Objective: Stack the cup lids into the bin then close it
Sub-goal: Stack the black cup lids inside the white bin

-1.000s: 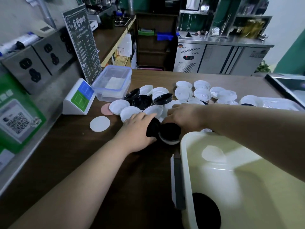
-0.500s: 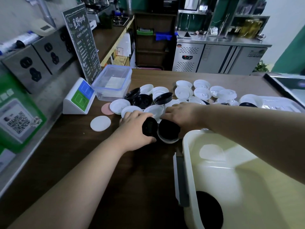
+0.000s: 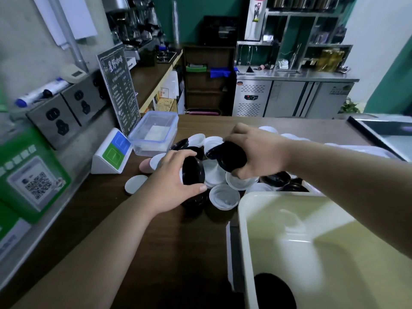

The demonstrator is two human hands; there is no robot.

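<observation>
The left hand (image 3: pixel 176 181) reaches in from the near left, thumb below and fingers above, pinching a black lid (image 3: pixel 193 171) that stands on edge. Just right of it, the right hand (image 3: pixel 256 150) hovers palm-down, fingers curled round a second black lid (image 3: pixel 229 156), tilted. Both lids are above the loose lids (image 3: pixel 224 197) heaped on the counter (image 3: pixel 178 253), just beyond the cream bin (image 3: pixel 242 219).

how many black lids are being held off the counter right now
2 at least: one black lid held on edge in the left hand, another gripped in the right hand. Either may be a small stack; fingers hide part of each.
</observation>
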